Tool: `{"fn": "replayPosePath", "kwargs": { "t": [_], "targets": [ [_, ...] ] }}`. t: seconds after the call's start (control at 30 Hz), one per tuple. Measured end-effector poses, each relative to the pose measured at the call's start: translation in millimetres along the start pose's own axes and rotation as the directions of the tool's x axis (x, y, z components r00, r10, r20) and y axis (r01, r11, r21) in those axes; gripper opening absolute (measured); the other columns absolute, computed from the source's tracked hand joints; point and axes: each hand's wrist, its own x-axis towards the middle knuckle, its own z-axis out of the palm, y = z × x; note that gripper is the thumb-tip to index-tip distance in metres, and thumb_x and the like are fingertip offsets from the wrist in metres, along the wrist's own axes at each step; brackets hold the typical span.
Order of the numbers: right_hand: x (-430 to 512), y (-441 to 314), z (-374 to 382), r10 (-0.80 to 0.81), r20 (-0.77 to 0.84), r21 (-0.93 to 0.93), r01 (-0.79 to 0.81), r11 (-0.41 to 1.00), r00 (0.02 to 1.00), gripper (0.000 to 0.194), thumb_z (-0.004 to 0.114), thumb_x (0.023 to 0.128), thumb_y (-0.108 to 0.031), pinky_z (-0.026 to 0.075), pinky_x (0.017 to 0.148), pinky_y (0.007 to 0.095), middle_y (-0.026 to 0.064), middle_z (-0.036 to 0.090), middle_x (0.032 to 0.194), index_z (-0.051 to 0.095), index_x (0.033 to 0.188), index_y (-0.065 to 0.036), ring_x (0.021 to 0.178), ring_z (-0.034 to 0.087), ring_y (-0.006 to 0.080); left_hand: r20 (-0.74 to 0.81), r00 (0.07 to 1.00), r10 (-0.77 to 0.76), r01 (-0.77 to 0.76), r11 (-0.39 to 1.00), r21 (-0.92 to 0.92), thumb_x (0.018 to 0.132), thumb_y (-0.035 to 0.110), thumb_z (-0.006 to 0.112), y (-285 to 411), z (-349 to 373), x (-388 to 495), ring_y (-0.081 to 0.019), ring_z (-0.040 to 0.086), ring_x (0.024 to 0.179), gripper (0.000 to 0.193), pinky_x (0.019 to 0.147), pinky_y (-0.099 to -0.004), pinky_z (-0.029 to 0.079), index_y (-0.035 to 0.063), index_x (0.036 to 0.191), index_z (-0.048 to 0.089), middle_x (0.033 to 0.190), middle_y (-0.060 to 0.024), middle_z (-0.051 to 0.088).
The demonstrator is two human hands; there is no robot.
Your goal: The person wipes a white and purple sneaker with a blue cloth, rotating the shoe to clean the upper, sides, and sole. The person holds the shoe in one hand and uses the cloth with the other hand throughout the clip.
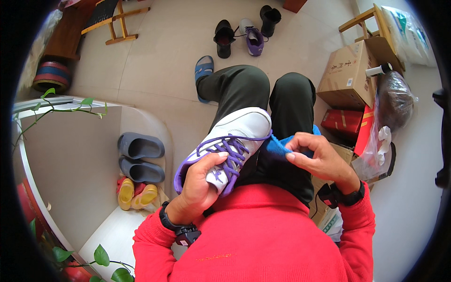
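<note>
A white shoe [243, 123] with purple laces and purple lining rests across my lap, its toe pointing away from me. My left hand [202, 179] grips it at the tongue and collar, the thumb lying over the laces. Beside the toe, my right hand [319, 157] pinches the edge of a blue cloth [278, 146] between thumb and fingers. The cloth's near corner meets the side of the shoe's toe, and the rest drapes over my right thigh. One purple lace loop runs across the shoe towards the cloth. The shoe's sole is hidden from view.
Ahead on the tiled floor stand a matching purple-and-white shoe [254, 38] and a pair of black shoes [224, 38]. Grey slippers [141, 146] and yellow sandals [126, 194] sit at left. Cardboard boxes [347, 70] and a wooden stool [378, 21] line the right wall. A folding stool [118, 21] stands far left.
</note>
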Motion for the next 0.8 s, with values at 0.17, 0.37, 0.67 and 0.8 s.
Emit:
{"fn": "replayPosePath", "kwargs": {
  "t": [0.17,0.37,0.67,0.8],
  "targets": [
    [35,5,12,-0.282,-0.248,-0.311,0.199,0.929,0.927,0.012,0.065,0.080,-0.005,0.048,0.062,0.0283,0.0086,0.061,0.080,0.061,0.091,-0.002,0.070,0.061,0.0189,-0.017,0.999,-0.033,0.034,0.999,0.004,0.087,0.005,0.056,0,-2,1,-0.0206,0.064,0.095,0.030,0.084,-0.0316,0.052,-0.0031,0.116,0.057,0.106,-0.0115,0.065],
    [60,16,30,-0.443,-0.368,-0.401,0.291,0.869,0.817,0.019,0.067,0.077,-0.003,0.049,0.062,0.0293,0.0093,0.060,0.083,0.060,0.095,-0.004,0.069,0.061,0.0218,-0.048,0.996,-0.069,0.069,0.998,0.002,0.089,0.006,0.056,2,-3,1,-0.0190,0.064,0.092,0.025,0.082,-0.0303,0.051,-0.0020,0.112,0.059,0.103,-0.0100,0.066],
    [56,3,20,-0.019,-0.268,-0.292,-0.062,0.954,0.963,0.033,0.067,0.077,-0.005,0.047,0.058,0.0299,0.0081,0.058,0.077,0.058,0.109,-0.006,0.060,0.056,0.0171,-0.043,0.996,-0.083,0.084,0.996,0.029,0.090,0.005,0.054,2,1,2,-0.0182,0.064,0.092,0.024,0.080,-0.0298,0.051,-0.0005,0.113,0.060,0.102,-0.0091,0.066],
    [65,4,21,-0.222,-0.303,-0.391,0.091,0.916,0.927,0.031,0.066,0.078,-0.006,0.049,0.059,0.0325,0.0098,0.062,0.079,0.058,0.108,-0.005,0.060,0.056,0.0206,-0.027,0.997,-0.067,0.068,0.997,0.045,0.091,0.005,0.054,1,-2,3,-0.0173,0.064,0.091,0.023,0.079,-0.0289,0.051,-0.0005,0.113,0.059,0.102,-0.0086,0.066]
  ]
}}
